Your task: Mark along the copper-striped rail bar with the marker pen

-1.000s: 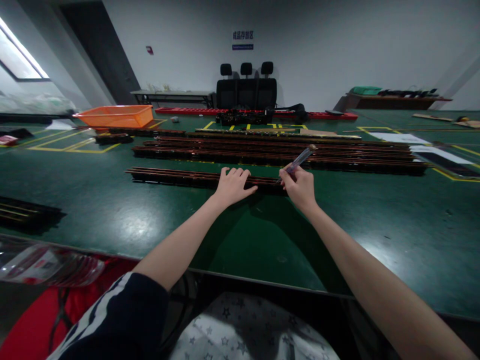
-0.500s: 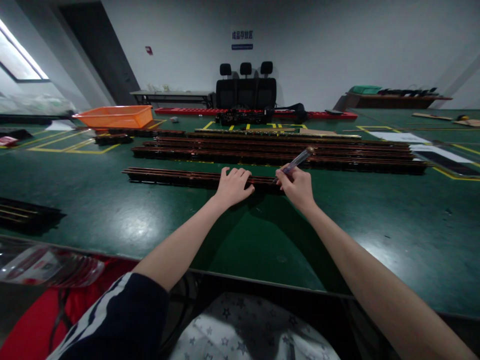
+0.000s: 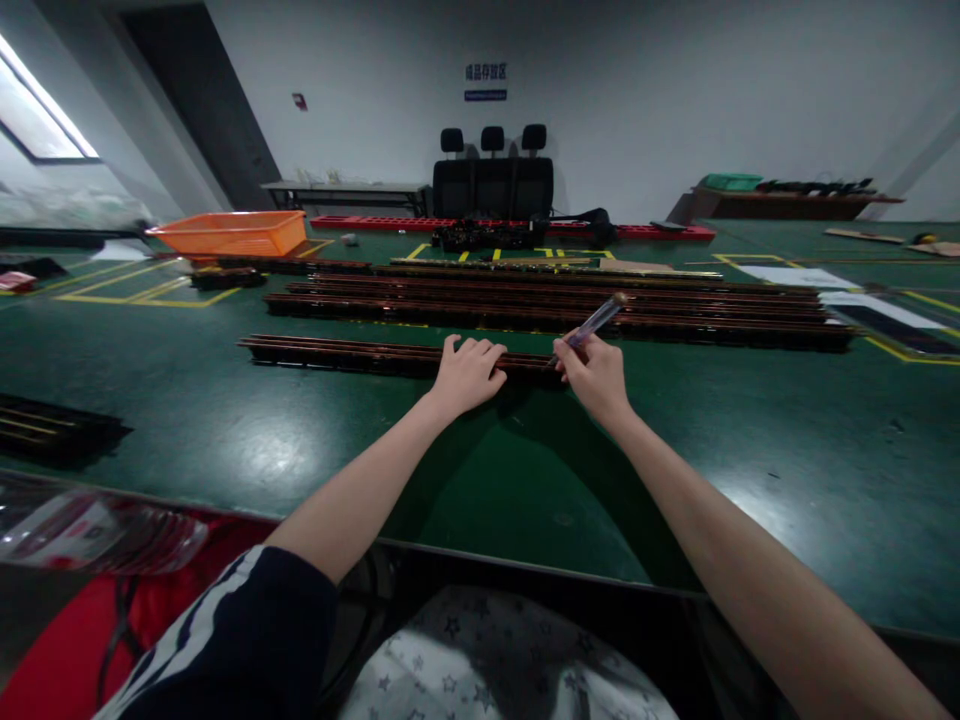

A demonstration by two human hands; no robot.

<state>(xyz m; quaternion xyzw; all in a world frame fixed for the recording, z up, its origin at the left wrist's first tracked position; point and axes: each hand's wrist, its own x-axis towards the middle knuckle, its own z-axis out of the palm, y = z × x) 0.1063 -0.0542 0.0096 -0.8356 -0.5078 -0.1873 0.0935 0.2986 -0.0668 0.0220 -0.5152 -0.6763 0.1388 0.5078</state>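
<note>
A long dark strip with reddish-brown ridges [image 3: 337, 352] lies on the green table [image 3: 480, 500] in front of me. My left hand [image 3: 469, 374] is on top of its right part, fingers over the far side and thumb at the near side, gripping it. Just to the right, my right hand [image 3: 598, 374] pinches a pen-shaped tool with a clear handle [image 3: 598, 318] and a brown butt end. The tool slants up to the right, its thin tip down at the strip's right end. Whether the tip touches the strip is hard to see.
Behind the strip lie several similar long strips [image 3: 675, 322] in a bundle. An orange bin [image 3: 232, 235] stands at the back left. More dark strips [image 3: 52, 430] are at the left edge, above a plastic bottle [image 3: 97, 535]. White papers [image 3: 795, 275] lie at the right.
The strip under my left hand has slid slightly to the left. Both hands stay almost in place, the right one still pinching the clear-handled tool.
</note>
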